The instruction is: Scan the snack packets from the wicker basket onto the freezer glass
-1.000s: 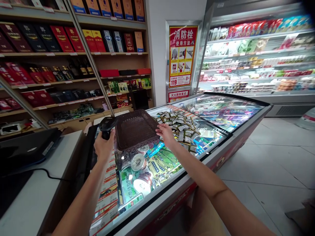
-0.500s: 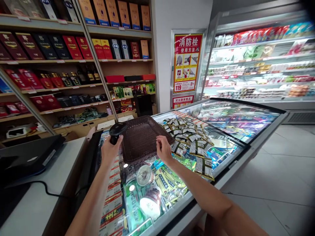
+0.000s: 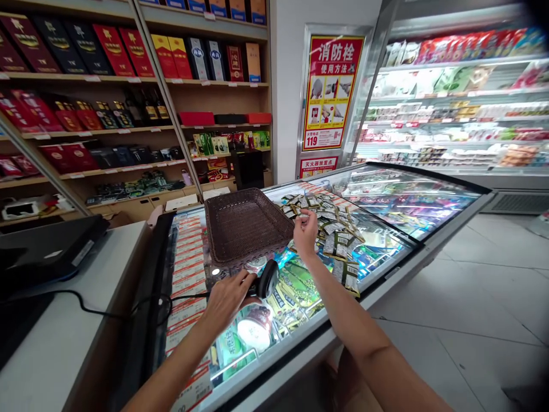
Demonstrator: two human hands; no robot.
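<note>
My left hand (image 3: 231, 294) is wrapped round the handle of a black barcode scanner (image 3: 267, 279), its head pointing right above the freezer's glass lid. A cable runs from the scanner leftward to the counter. My right hand (image 3: 306, 232) is at the near left side of a loose pile of small flat packets (image 3: 338, 243), beside the basket's right edge. Its fingers are curled together, and whatever may be between them is hidden. The brown woven basket (image 3: 244, 223) sits on the glass with nothing visible inside.
Under the freezer lid (image 3: 386, 220) lie ice-cream packs and tubs. A strip of price labels (image 3: 186, 269) lines its left side. At left is a white counter (image 3: 107, 274) with a black device (image 3: 51, 252). Shelves of boxes (image 3: 201, 57) and a lit chiller (image 3: 454, 109) stand behind.
My left hand has brought the scanner from the basket's left corner down and right, in front of the basket. My right hand has moved from the basket's rim to the packets.
</note>
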